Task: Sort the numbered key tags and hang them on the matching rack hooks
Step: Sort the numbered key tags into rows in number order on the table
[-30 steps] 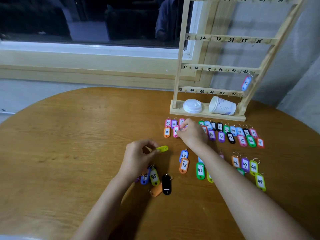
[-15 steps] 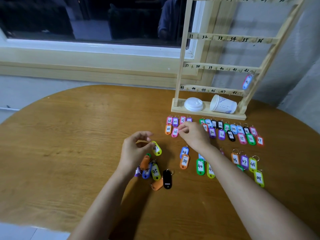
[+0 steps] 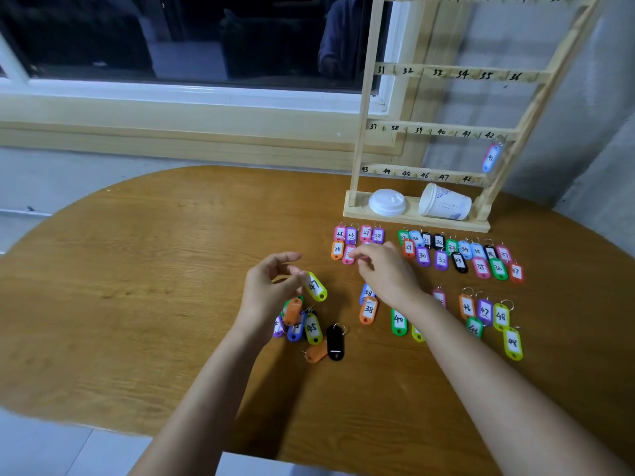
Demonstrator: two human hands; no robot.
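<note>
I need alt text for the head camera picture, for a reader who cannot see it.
A person's left hand pinches a yellow tag marked 47 above a wooden table, while the right hand touches a pink tag among rows of numbered tags. Behind stands a wooden rack with a single tag hanging under hook 42.

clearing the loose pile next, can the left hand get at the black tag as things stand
Probably, but not freely: the black tag lies uncovered just beside the left hand, yet its fingers pinch the yellow-green 47 tag, which likely must go down first.
</note>
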